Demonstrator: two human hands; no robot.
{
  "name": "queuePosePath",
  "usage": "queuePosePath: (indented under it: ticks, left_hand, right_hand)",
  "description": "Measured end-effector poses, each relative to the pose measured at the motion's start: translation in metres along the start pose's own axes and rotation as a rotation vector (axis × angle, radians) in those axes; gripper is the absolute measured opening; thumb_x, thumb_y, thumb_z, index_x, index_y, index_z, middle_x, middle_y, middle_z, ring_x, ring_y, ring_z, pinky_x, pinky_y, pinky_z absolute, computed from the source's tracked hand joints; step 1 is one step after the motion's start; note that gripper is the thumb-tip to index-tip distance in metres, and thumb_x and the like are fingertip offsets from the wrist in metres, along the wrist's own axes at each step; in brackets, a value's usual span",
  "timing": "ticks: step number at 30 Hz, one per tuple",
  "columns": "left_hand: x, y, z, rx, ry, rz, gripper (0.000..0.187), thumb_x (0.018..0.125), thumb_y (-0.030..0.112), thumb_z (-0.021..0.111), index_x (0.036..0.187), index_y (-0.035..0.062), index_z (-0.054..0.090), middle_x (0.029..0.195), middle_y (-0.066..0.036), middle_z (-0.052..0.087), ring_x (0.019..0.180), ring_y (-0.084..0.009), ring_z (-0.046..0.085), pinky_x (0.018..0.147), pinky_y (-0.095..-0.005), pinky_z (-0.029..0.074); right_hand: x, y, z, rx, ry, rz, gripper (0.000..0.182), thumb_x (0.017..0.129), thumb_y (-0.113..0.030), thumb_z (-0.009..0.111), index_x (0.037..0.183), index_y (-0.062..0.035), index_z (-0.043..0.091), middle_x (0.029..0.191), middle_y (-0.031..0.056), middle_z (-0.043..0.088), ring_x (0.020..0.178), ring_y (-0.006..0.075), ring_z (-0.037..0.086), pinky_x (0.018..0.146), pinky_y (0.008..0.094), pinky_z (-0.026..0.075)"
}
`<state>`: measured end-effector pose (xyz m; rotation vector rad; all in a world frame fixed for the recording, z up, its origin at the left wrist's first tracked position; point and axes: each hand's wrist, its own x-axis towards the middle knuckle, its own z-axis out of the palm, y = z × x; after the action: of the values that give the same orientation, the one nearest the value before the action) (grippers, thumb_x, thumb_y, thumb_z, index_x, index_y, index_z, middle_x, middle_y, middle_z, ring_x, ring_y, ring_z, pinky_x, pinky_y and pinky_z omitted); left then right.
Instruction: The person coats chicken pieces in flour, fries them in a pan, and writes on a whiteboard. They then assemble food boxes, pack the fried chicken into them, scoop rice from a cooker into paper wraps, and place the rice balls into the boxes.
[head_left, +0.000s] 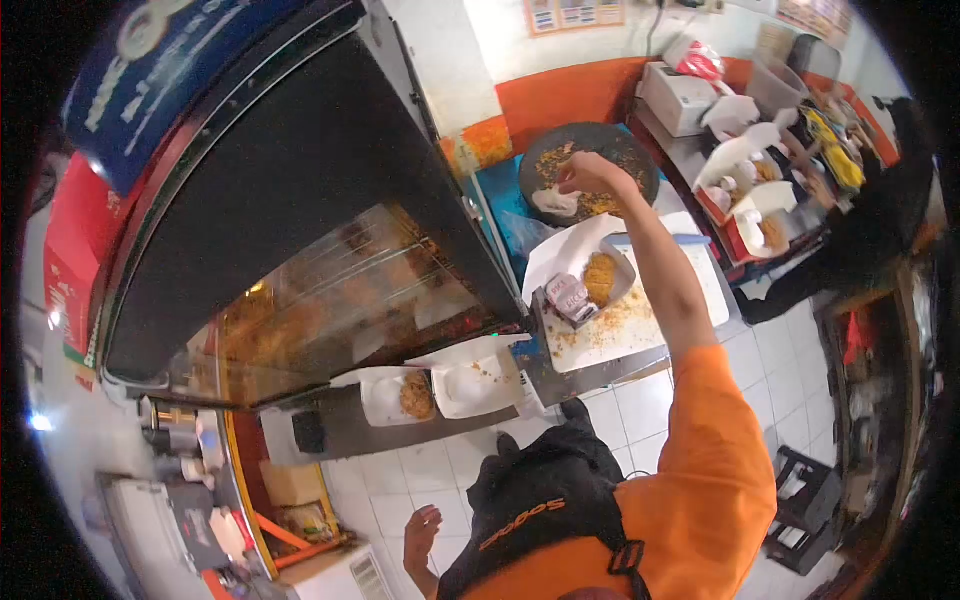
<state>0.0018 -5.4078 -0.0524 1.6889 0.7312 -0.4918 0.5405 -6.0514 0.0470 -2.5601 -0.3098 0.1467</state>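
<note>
My right hand [597, 178] reaches over a dark round stone mortar [640, 165] smeared with orange-brown bits. Its fingers pinch a crumpled white plastic-looking piece [556, 202] inside the mortar. In front of the mortar, an open white paper box [560, 250] holds a golden fried piece [600, 278] and a small printed rice pack [568, 297]. The box sits on a white cutting board [630, 335] strewn with crumbs. Low by my apron, my left hand [423, 530] hangs with loosely bent fingers, holding nothing.
Two open boxes stand on the counter below the glass display case [330, 290]: one [380, 395] with fried food, another [475, 385] beside it. A blue-handled knife [680, 239] lies on the board. At right, another person [880, 220] stands by more filled boxes [750, 165].
</note>
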Motion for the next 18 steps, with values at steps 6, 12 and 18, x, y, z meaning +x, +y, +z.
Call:
queuePosePath:
  ticks: [6,12,18]
  left_hand:
    - [-0.003,-0.04,0.035,0.28,0.029,0.019,0.042,0.093,0.025,0.076,0.126,0.0034,0.065,0.111,-0.008,0.073,0.101,-0.0177,0.068,0.083,-0.0307,0.054]
    - [-0.054,0.061,0.074,0.376,0.285,0.184,0.035,0.095,0.014,0.072,0.127,0.0031,0.063,0.12,-0.01,0.07,0.099,-0.0193,0.07,0.083,-0.0308,0.055]
    - [-0.061,0.163,0.095,0.18,0.092,0.574,0.038,0.092,0.001,0.068,0.129,0.0022,0.062,0.128,-0.013,0.066,0.118,-0.0226,0.064,0.1,-0.034,0.052]
  right_hand:
    - [0.048,-0.063,0.073,-0.61,-0.343,-0.138,0.038,0.079,-0.035,0.081,0.096,-0.002,0.078,0.098,0.0166,0.076,0.087,0.0352,0.074,0.077,0.0457,0.059]
    - [-0.009,-0.06,-0.048,0.395,0.116,-0.191,0.024,0.093,-0.017,0.066,0.106,0.0014,0.073,0.092,0.0138,0.075,0.084,0.0147,0.068,0.079,0.035,0.055]
    - [-0.166,-0.115,-0.058,0.949,0.18,-0.345,0.019,0.099,-0.018,0.064,0.103,-0.001,0.07,0.093,-0.0006,0.07,0.085,0.0064,0.06,0.075,0.0236,0.047]
